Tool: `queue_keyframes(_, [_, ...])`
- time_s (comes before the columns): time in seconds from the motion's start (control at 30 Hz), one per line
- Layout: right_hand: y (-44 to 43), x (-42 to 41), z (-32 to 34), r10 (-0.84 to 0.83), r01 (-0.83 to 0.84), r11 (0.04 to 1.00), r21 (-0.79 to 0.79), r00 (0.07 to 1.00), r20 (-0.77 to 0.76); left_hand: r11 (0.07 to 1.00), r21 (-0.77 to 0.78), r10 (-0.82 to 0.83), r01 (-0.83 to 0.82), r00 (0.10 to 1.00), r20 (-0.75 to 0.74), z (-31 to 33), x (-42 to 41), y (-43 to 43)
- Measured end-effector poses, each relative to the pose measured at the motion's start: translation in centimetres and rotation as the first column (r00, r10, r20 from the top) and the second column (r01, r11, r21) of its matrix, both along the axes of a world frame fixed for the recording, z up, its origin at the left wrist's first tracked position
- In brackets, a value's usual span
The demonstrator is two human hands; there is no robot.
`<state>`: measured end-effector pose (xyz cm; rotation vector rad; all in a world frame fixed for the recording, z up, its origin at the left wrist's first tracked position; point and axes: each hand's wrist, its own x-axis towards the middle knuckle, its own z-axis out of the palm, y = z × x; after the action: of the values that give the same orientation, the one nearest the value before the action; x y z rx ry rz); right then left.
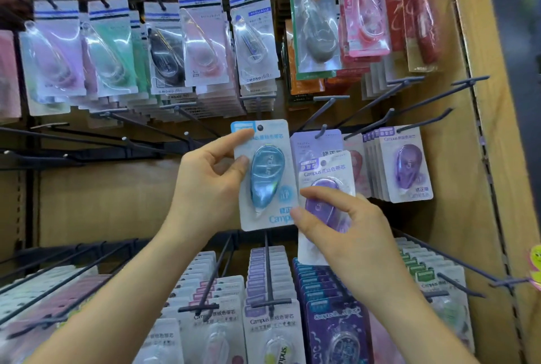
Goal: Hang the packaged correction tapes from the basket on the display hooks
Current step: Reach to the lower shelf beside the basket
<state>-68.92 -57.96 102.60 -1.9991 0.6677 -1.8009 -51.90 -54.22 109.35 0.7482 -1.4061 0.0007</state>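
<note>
At centre, the left hand [205,185] holds the first pack [263,176]. Just beside it at 3 o'clock, the right hand [345,226] holds the second pack [325,188]. Behind the second pack, a hung pack [313,144] sits on a hook [323,129]. The upper row of packs [205,42] fills 12 o'clock, the lower packs [269,290] 6 o'clock. Long hooks [87,141] jut at 9 o'clock, and the side panel [497,159] stands at 3 o'clock.

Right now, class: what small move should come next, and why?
Probably lift the right hand a little, so the hole in the purple pack meets the hook tip just above it; a lilac pack hangs there. The left hand holds the blue pack.
</note>
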Motion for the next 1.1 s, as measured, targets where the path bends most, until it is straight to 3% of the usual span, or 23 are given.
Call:
queue_keyframes(0.17, [-0.1,0.8,0.2,-0.032,0.033,0.999,-0.038,0.999,0.009,0.992,0.105,0.069,-0.066,0.997,-0.020,0.3,0.3,-0.3])
queue_keyframes(0.33, [0.1,1.0,0.4,-0.018,0.019,0.995,-0.099,1.000,0.010,0.939,0.340,-0.062,0.059,0.998,0.000,0.3,0.9,0.1])
queue_keyframes(0.47, [-0.3,-0.1,0.5,0.001,0.000,0.994,-0.110,1.000,0.010,0.943,0.319,0.090,-0.096,0.995,0.035,0.1,2.0,-1.1])
queue_keyframes(0.57, [-1.1,-1.6,0.3,0.030,-0.009,0.990,-0.144,0.988,0.151,0.911,0.341,0.225,-0.233,0.972,0.063,0.1,2.9,-4.2])
queue_keyframes(0.7, [-1.8,-3.0,0.7,0.155,-0.165,0.986,0.004,0.929,0.335,0.858,0.355,0.331,-0.371,0.928,0.168,0.3,3.9,-9.1])
queue_keyframes(1.0, [-2.7,-4.2,0.2,0.221,-0.324,0.909,0.261,0.908,0.356,0.809,0.393,0.381,-0.437,0.899,0.216,0.9,5.9,-17.0])
queue_keyframes(1.1, [-2.5,-5.0,0.3,0.252,-0.348,0.901,0.260,0.907,0.338,0.794,0.375,0.413,-0.478,0.877,0.244,0.7,6.2,-18.3])
